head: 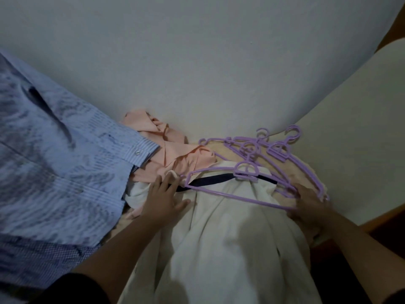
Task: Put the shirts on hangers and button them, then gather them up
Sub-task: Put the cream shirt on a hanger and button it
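Nearest you: white shirt (223,233) laid lengthwise, hem toward you, collar end away. Its dark-lined neck opening sits at the far end, between your two hands.

Left hand (163,199): fingers straight and spread, palm flat on the shirt's left shoulder region, just beside the collar. Holding nothing; it is pressing the cloth down.

Right hand (310,205): resting at the right end of the nearest purple hanger (232,189). Fingers appear curled over the hanger's arm tip, but the view is dim and blurred there, so a firm grasp cannot be confirmed.

Key relation: that hanger lies on top of the shirt's collar end, long axis running left to right, across the shirt's length, hook pointing away from you. Its left tip lies just beside your left fingertips, its right tip under your right hand. Judgement: the right hand is the one placed to steer it into the neck opening, while the left pins the cloth.

Further off: spare purple hangers (269,148) stacked behind, overlapping. Peach shirt (171,150) crumpled left of centre. Blue striped shirt (54,150) at far left, partly over the peach one. No shirt on a hanger yet.
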Available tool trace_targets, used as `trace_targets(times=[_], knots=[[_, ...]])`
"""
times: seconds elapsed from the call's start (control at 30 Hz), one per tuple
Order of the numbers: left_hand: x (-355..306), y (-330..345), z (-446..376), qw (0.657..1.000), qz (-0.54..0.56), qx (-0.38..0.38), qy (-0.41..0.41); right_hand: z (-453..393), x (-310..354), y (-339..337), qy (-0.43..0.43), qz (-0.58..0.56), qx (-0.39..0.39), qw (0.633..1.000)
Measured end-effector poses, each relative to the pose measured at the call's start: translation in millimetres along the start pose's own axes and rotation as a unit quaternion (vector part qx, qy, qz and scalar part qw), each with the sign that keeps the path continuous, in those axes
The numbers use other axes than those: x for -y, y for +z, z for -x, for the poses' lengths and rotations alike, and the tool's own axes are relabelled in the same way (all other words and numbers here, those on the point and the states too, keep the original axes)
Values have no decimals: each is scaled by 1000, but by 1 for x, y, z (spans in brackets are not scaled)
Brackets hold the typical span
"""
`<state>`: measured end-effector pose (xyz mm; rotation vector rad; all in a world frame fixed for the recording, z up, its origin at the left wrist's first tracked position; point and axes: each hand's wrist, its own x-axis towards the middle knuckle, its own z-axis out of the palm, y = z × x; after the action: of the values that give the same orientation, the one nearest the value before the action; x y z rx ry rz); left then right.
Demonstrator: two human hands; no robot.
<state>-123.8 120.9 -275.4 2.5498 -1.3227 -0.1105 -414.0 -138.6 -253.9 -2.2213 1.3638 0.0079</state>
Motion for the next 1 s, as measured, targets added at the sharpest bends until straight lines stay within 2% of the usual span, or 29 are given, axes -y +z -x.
trace_targets(times=[0.13, 0.23, 0.4, 0.53, 0.63, 0.83, 0.9, 0.93, 1.0], knots=[[0, 0, -2, 994, 86, -61, 21, -29, -27, 3, -12, -35, -16, 999], [-3, -2, -6, 990, 135, -40, 1, -16, -14, -13, -15, -27, -19, 999], [-7, -8, -8, 982, 178, -48, -36, -15, -14, -23, -13, 7, -18, 1000], [-1, -13, -9, 985, 155, -1, -75, -30, -37, -14, -15, 57, -8, 998], [-8, -23, -6, 974, 201, -5, -107, -15, -21, -12, -31, 70, 4, 997], [-34, -57, -7, 949, 306, -15, -78, 2, 10, 4, -58, 83, 13, 995], [-41, -74, -10, 909, 405, -8, -96, 2, 16, 8, -65, 69, 16, 995], [-44, -83, -11, 871, 478, -4, -110, 3, 20, 8, -65, 63, 18, 996], [-50, -97, -13, 758, 638, 6, -135, 4, 26, 12, -66, 41, 9, 997]])
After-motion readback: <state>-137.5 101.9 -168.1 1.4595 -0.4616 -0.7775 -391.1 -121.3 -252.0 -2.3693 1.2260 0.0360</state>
